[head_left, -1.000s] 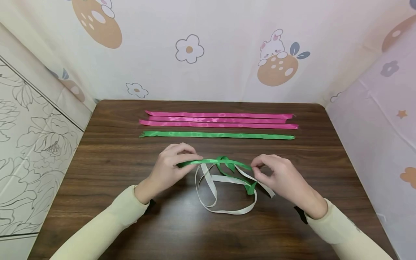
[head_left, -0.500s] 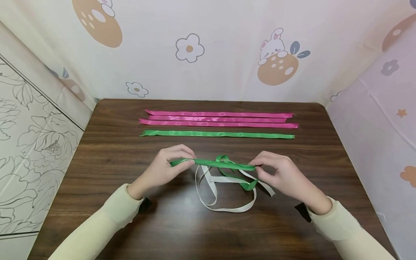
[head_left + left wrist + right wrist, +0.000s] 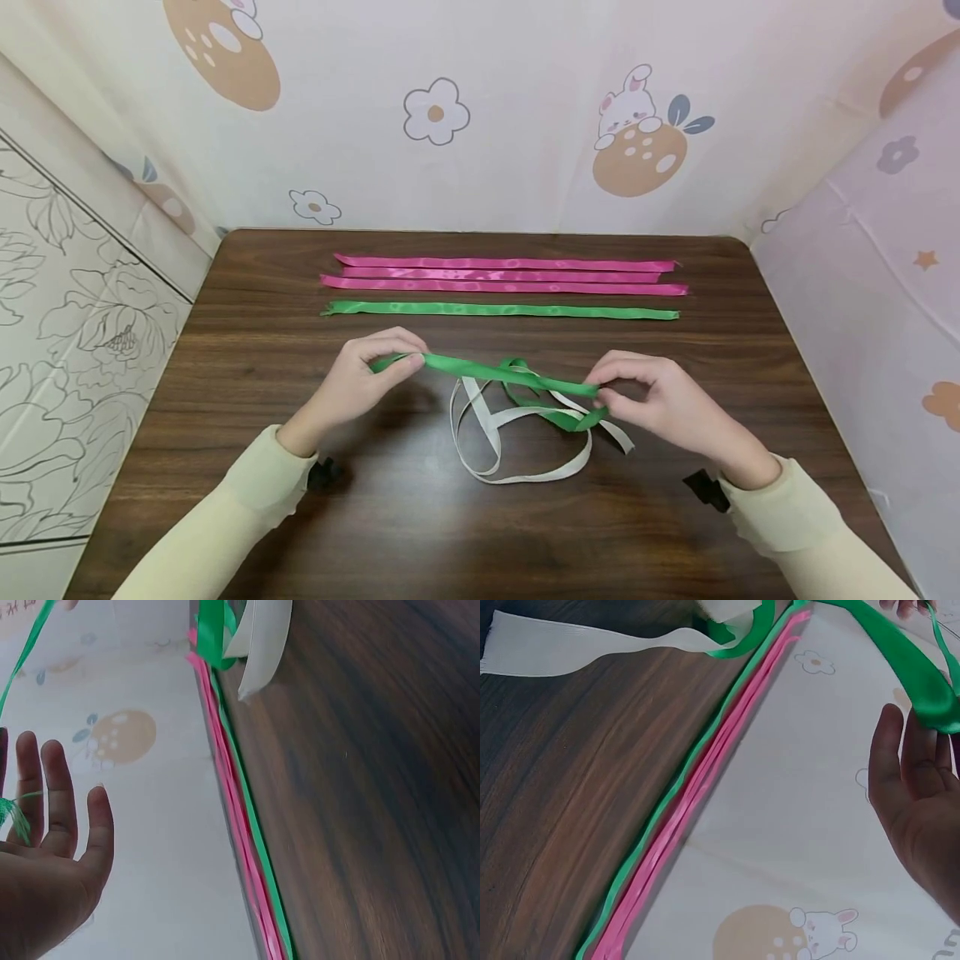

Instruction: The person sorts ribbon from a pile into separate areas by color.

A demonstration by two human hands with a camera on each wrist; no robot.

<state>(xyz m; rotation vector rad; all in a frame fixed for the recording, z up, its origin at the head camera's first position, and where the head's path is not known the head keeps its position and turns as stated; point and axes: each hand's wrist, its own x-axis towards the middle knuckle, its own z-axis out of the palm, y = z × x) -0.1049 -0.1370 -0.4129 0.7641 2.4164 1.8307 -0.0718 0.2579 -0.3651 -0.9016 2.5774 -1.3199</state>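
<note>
A green ribbon stretches between the two hands above the table. My left hand pinches it close to its frayed end; that fraying shows at the palm in the left wrist view. Between thumb and fingers, my right hand pinches the same ribbon farther along. From the right hand the green ribbon loops back down and lies tangled with a white ribbon, which curls in loose loops on the wood below. In the right wrist view the green ribbon bends over the fingers.
Behind the hands a straight green ribbon lies across the table. Beyond it are three pink ribbons, parallel and close together. A patterned curtain rises at the table's back edge.
My left hand has moved left and slightly up along the green ribbon, so the span between the hands is longer. My right hand has shifted a little right.
</note>
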